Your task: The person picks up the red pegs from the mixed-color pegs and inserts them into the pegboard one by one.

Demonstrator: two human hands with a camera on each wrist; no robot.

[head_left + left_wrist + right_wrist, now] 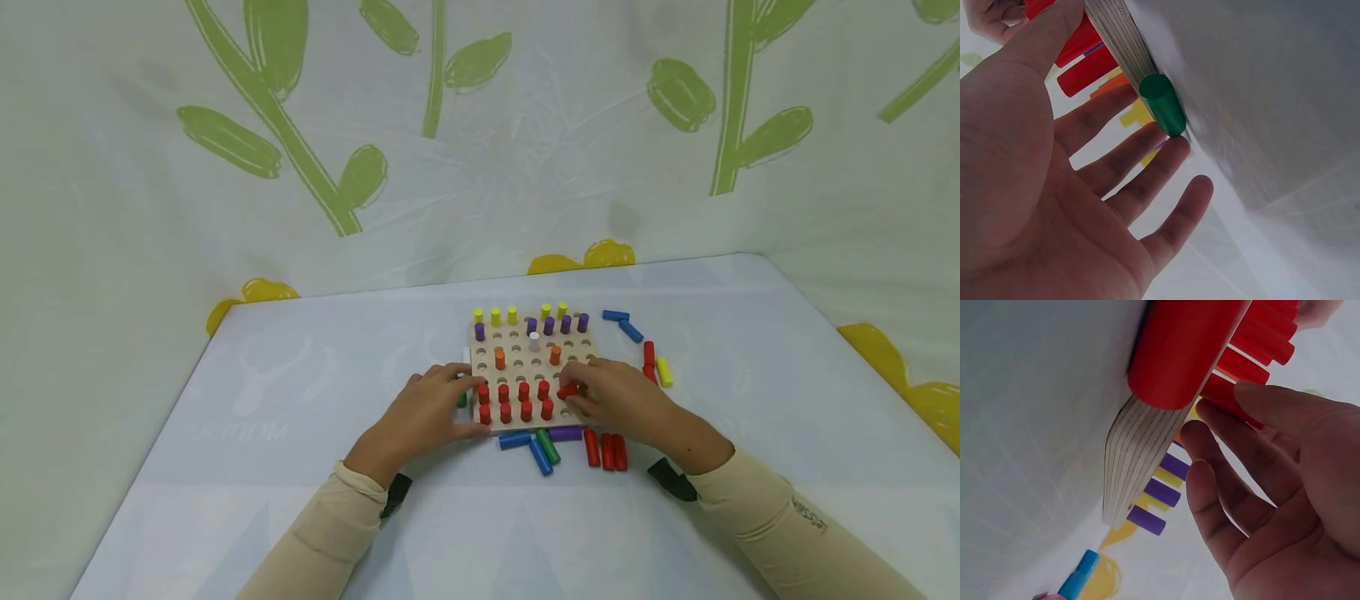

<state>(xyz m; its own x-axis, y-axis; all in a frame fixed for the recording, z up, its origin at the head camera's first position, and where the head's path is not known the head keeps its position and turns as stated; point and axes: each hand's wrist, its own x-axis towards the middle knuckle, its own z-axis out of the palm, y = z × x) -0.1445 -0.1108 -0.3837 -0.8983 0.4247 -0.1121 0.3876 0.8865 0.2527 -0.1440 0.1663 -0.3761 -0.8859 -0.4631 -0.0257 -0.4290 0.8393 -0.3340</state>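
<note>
A wooden pegboard (536,371) lies on the table with rows of holes and upright pegs. My right hand (622,398) pinches a red peg (567,390) between thumb and fingers, over the board's right side near the red rows. In the right wrist view the held red peg (1229,400) leans among the standing ones. My left hand (425,414) rests at the board's left edge, thumb by the near corner, fingers loosely extended. A green peg (1163,105) lies beside that edge, close to the left fingertips (1175,149).
Loose blue (515,440), green (548,447), purple (566,433) and red pegs (592,448) lie in front of the board. More blue pegs (631,331), red pegs (648,354) and a yellow peg (664,372) lie to its right. A patterned cloth hangs behind the table.
</note>
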